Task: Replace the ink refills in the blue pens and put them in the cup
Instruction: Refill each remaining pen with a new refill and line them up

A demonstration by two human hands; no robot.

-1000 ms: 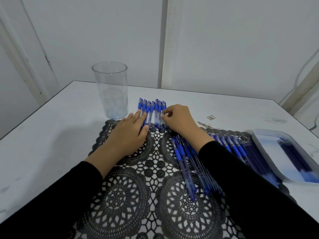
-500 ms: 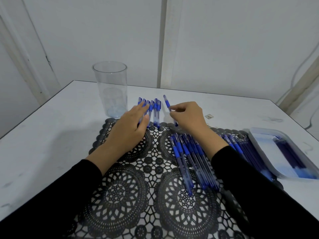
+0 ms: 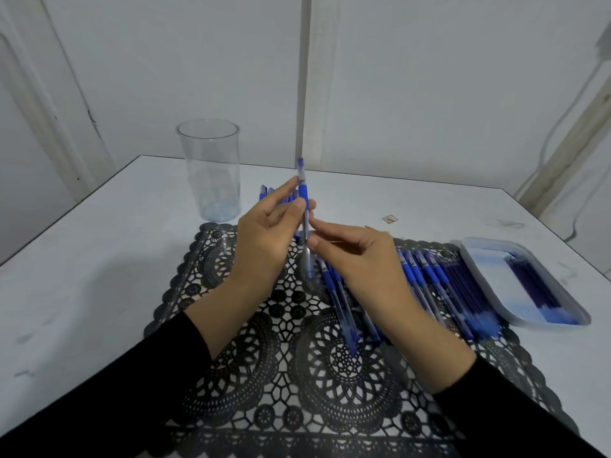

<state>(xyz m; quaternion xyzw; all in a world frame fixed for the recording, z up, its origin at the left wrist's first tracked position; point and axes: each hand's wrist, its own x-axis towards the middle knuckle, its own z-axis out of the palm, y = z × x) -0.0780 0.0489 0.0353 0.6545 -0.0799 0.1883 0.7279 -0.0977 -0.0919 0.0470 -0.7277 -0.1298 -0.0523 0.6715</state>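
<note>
white bench point(image 3: 82, 276), covered at the near centre by a black lace mat point(image 3: 281, 391). a clear tray point(image 3: 489, 276) is seen at the mat's right edge, with dark blue refills point(image 3: 529, 285) lying in it. a clear cup point(image 3: 211, 173) is stood upright just beyond the mat's far left corner. blue pens point(image 3: 426, 279) are laid side by side on the mat beside the tray; a smaller row point(image 3: 264, 191) is partly hidden behind the left hand point(image 3: 264, 239). one held pen point(image 3: 303, 193) is kept nearly upright above the mat: its blue grip is pinched by the left fingers point(image 3: 284, 193), its clear barrel lower down is pinched by the right hand point(image 3: 360, 259).
</note>
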